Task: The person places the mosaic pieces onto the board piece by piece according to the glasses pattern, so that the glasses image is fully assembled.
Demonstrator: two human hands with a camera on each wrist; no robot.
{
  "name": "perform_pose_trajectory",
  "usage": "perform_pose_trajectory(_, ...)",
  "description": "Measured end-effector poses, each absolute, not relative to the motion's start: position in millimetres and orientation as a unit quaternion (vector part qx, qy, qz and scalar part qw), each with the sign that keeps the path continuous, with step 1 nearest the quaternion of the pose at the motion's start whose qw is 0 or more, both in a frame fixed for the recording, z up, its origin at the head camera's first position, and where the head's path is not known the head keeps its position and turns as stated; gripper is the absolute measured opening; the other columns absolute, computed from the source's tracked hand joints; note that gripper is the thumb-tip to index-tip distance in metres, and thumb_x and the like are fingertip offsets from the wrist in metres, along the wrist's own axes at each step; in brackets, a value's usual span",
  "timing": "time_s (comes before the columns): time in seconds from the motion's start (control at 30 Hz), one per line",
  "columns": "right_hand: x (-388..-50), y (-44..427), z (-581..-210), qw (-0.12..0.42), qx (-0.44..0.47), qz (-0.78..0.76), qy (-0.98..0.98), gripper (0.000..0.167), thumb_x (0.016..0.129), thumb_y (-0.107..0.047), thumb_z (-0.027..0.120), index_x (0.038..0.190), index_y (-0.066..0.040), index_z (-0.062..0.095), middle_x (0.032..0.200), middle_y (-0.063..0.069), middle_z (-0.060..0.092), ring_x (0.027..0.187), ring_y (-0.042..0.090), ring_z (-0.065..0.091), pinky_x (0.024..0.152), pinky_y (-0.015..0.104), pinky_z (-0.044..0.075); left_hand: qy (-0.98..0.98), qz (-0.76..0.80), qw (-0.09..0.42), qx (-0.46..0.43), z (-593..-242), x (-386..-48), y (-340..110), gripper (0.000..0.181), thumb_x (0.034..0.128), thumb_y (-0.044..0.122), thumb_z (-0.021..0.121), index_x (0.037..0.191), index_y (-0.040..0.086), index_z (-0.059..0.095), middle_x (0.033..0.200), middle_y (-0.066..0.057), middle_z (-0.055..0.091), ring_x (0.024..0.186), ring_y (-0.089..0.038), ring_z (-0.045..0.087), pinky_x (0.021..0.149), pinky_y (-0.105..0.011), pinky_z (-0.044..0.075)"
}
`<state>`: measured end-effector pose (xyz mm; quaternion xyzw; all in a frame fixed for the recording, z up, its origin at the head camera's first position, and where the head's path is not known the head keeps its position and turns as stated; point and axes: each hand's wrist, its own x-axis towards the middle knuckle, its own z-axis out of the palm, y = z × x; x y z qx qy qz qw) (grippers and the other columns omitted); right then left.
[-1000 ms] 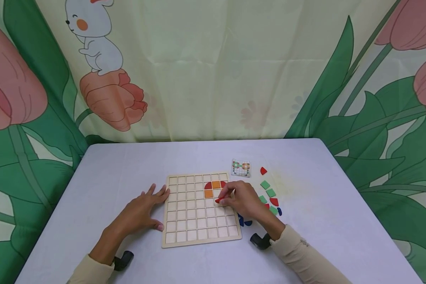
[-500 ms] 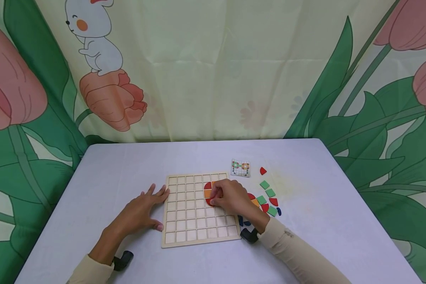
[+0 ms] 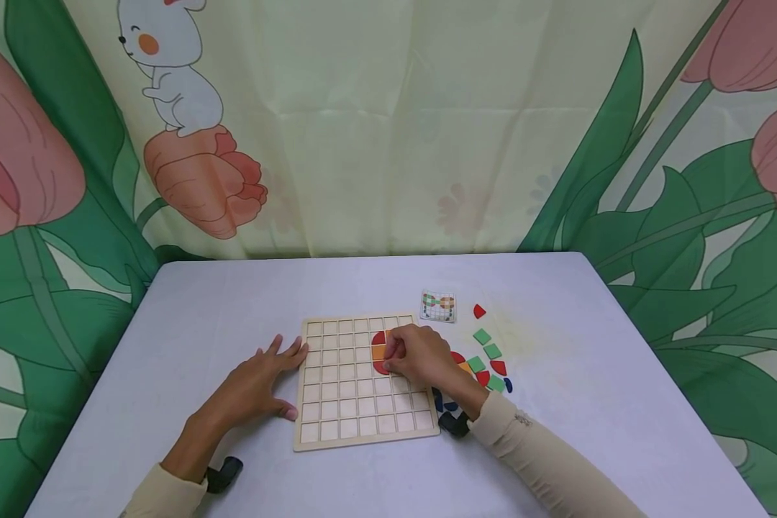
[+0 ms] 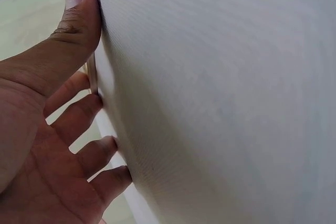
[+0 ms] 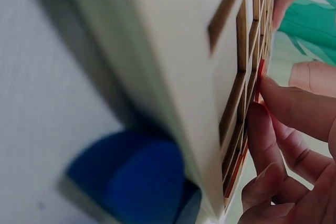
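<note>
A wooden grid board (image 3: 337,444) lies on the table. The left hand (image 3: 249,392) is spread at its left edge, thumb and fingertips against the frame; the left wrist view shows the same hand (image 4: 52,129) with fingers apart. Over the upper right cells, the right hand (image 3: 421,356) pinches a red piece (image 3: 380,367) sitting in a cell below an orange square (image 3: 378,352). Another red piece (image 3: 378,338) is above that square. In the right wrist view, thumb and finger of the right hand (image 5: 289,145) touch the red piece (image 5: 259,80); the hand hides neighbouring cells.
A small pattern card (image 3: 438,306) lies behind the board's right corner. Loose red, green, orange and blue pieces are scattered right of the board, including a green square (image 3: 482,337) and a red piece (image 3: 479,311). A patterned curtain (image 3: 362,144) hangs behind the table.
The right hand has moved left, and the red piece it carried above the board is now down in a cell under the orange square. The left hand stays at the board's edge.
</note>
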<state>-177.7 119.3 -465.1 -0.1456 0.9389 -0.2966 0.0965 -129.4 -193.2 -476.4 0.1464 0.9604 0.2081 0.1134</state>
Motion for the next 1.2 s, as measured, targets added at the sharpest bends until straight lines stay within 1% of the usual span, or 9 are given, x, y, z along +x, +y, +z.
perform_pose_trajectory(0.07, -177.5, 121.1, -465.9, 0.099, -0.140, -0.303, 0.937, 0.023, 0.087, -0.021, 0.090, 0.080, -0.023, 0.068, 0.069, -0.007, 0.064, 0.067, 0.013, 0.059, 0.060, 0.031, 0.044, 0.960, 0.208, 0.113, 0.146, -476.7, -129.5, -193.0, 0.121, 0.0589, 0.037, 0.101, 0.163, 0.018, 0.043, 0.172, -0.011, 0.035, 0.146, -0.072, 0.029, 0.110, -0.079, 0.039)
perform_pose_trajectory(0.23, -176.1, 128.0, -466.0, 0.100, -0.127, -0.314, 0.935, 0.020, 0.088, -0.020, 0.088, 0.082, -0.024, 0.069, 0.070, -0.007, 0.065, 0.067, 0.013, 0.060, 0.061, 0.031, 0.044, 0.961, 0.205, 0.110, 0.150, -476.8, -129.5, -192.6, 0.121, 0.0588, 0.037, 0.101, 0.163, 0.017, 0.043, 0.172, -0.011, 0.035, 0.146, -0.071, 0.030, 0.110, -0.079, 0.040)
perform_pose_trajectory(0.33, -175.3, 134.3, -463.5, 0.098, -0.111, -0.321, 0.935, 0.017, 0.089, -0.020, 0.087, 0.085, -0.023, 0.071, 0.072, -0.006, 0.065, 0.070, 0.014, 0.060, 0.063, 0.031, 0.045, 0.961, 0.203, 0.110, 0.150, -476.4, -129.3, -192.4, 0.121, 0.0590, 0.037, 0.101, 0.163, 0.017, 0.043, 0.172, -0.011, 0.035, 0.145, -0.072, 0.031, 0.110, -0.079, 0.040)
perform_pose_trajectory(0.4, -175.4, 139.9, -461.2, 0.092, -0.100, -0.321, 0.937, 0.016, 0.089, -0.020, 0.088, 0.088, -0.023, 0.073, 0.075, -0.006, 0.066, 0.073, 0.015, 0.060, 0.063, 0.031, 0.046, 0.961, 0.205, 0.109, 0.152, -475.8, -129.4, -192.5, 0.120, 0.0591, 0.037, 0.101, 0.163, 0.016, 0.044, 0.172, -0.012, 0.035, 0.147, -0.070, 0.030, 0.110, -0.079, 0.039)
perform_pose_trajectory(0.53, -175.7, 154.1, -457.1, 0.080, -0.071, -0.318, 0.942, 0.016, 0.087, -0.021, 0.090, 0.093, -0.022, 0.075, 0.081, -0.005, 0.067, 0.077, 0.017, 0.059, 0.062, 0.031, 0.045, 0.958, 0.212, 0.104, 0.161, -473.8, -130.1, -193.4, 0.119, 0.0590, 0.037, 0.100, 0.162, 0.014, 0.044, 0.171, -0.011, 0.036, 0.155, -0.060, 0.026, 0.112, -0.078, 0.038)
perform_pose_trajectory(0.6, -175.7, 162.3, -455.4, 0.079, -0.059, -0.319, 0.943, 0.016, 0.087, -0.022, 0.090, 0.094, -0.022, 0.076, 0.083, -0.004, 0.068, 0.079, 0.018, 0.059, 0.062, 0.031, 0.045, 0.957, 0.214, 0.103, 0.164, -473.0, -130.4, -193.9, 0.119, 0.0592, 0.037, 0.100, 0.162, 0.013, 0.045, 0.171, -0.011, 0.036, 0.157, -0.058, 0.026, 0.113, -0.078, 0.038)
perform_pose_trajectory(0.9, -174.6, 202.7, -449.8, 0.078, -0.031, -0.330, 0.940, 0.016, 0.089, -0.019, 0.087, 0.102, -0.018, 0.076, 0.086, 0.002, 0.069, 0.069, 0.022, 0.057, 0.055, 0.031, 0.048, 0.959, 0.206, 0.101, 0.166, -472.9, -130.7, -193.9, 0.119, 0.0596, 0.037, 0.101, 0.162, 0.014, 0.045, 0.170, -0.012, 0.037, 0.153, -0.062, 0.028, 0.111, -0.079, 0.039)
perform_pose_trajectory(1.0, -172.7, 214.2, -449.5, 0.078, -0.028, -0.326, 0.942, 0.017, 0.090, -0.018, 0.086, 0.104, -0.017, 0.076, 0.087, 0.002, 0.069, 0.074, 0.021, 0.058, 0.057, 0.031, 0.051, 0.959, 0.206, 0.101, 0.164, -473.8, -130.5, -194.1, 0.119, 0.0596, 0.037, 0.101, 0.162, 0.014, 0.045, 0.171, -0.012, 0.037, 0.153, -0.062, 0.028, 0.111, -0.079, 0.039)
perform_pose_trajectory(1.2, -165.5, 229.7, -451.9, 0.085, -0.026, -0.315, 0.945, 0.017, 0.087, -0.015, 0.088, 0.100, -0.016, 0.077, 0.090, 0.002, 0.070, 0.085, 0.020, 0.060, 0.065, 0.031, 0.052, 0.959, 0.209, 0.104, 0.161, -474.6, -129.3, -194.5, 0.119, 0.0595, 0.037, 0.100, 0.162, 0.014, 0.045, 0.171, -0.011, 0.036, 0.155, -0.060, 0.027, 0.112, -0.079, 0.038)
